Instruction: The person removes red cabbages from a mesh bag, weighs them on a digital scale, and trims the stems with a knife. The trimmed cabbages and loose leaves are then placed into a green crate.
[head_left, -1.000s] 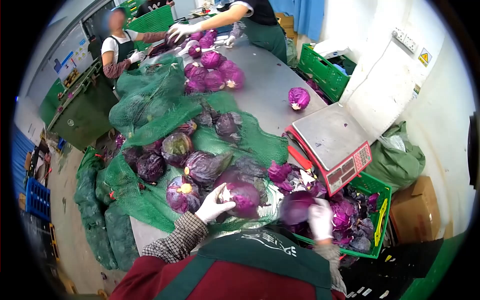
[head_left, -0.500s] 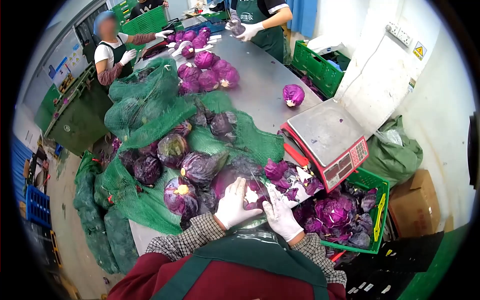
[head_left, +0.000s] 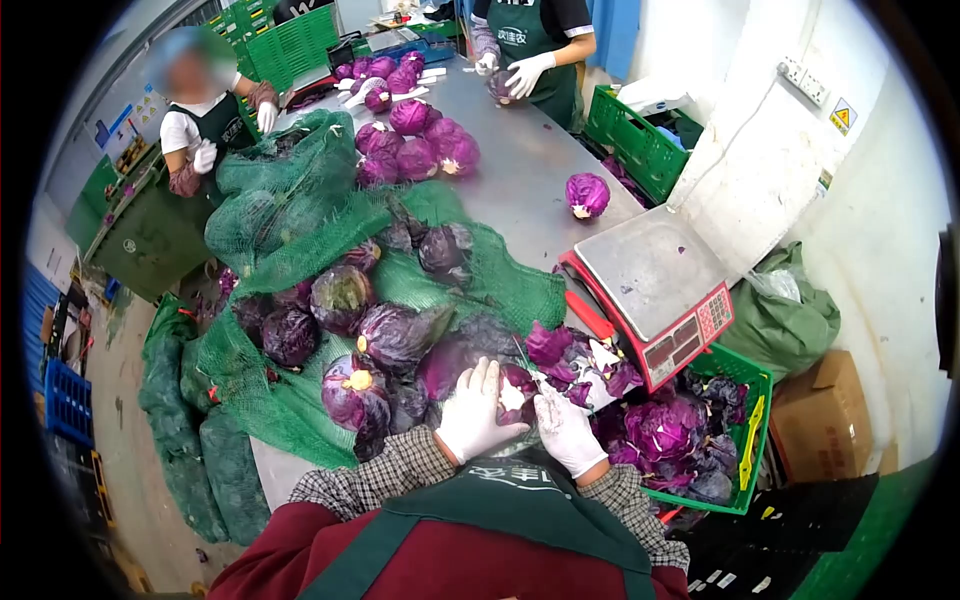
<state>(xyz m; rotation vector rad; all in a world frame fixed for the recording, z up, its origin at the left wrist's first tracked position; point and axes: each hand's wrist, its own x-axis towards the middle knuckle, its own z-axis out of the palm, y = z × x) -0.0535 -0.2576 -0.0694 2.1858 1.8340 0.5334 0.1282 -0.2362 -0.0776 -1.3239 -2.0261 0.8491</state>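
A red cabbage [head_left: 517,388] with a pale cut stem lies at the table's near edge, between my white-gloved hands. My left hand [head_left: 474,412] presses along its left side, fingers together, holding it. On the cabbage's right side is my right hand [head_left: 567,432], its fingers bent inward; what they grip, if anything, I cannot make out. Loose purple leaves [head_left: 585,365] lie just beyond my right hand. Left of my hands, a cabbage with a pale stem [head_left: 352,390] and several other dark, untrimmed cabbages [head_left: 398,335] rest on a green mesh bag [head_left: 285,400].
A red scale [head_left: 650,290] stands at the right, a red-handled tool [head_left: 590,315] beside it. Below it, a green crate [head_left: 757,440] holds leaves. Trimmed cabbages [head_left: 415,158] sit farther back. Two co-workers [head_left: 222,125] [head_left: 540,65] stand at the far sides.
My right hand's fingers have curled in, and the cabbage's pale stem shows more. The left co-worker has drawn an arm back from the cabbages; the other's hands have shifted right with a cabbage.
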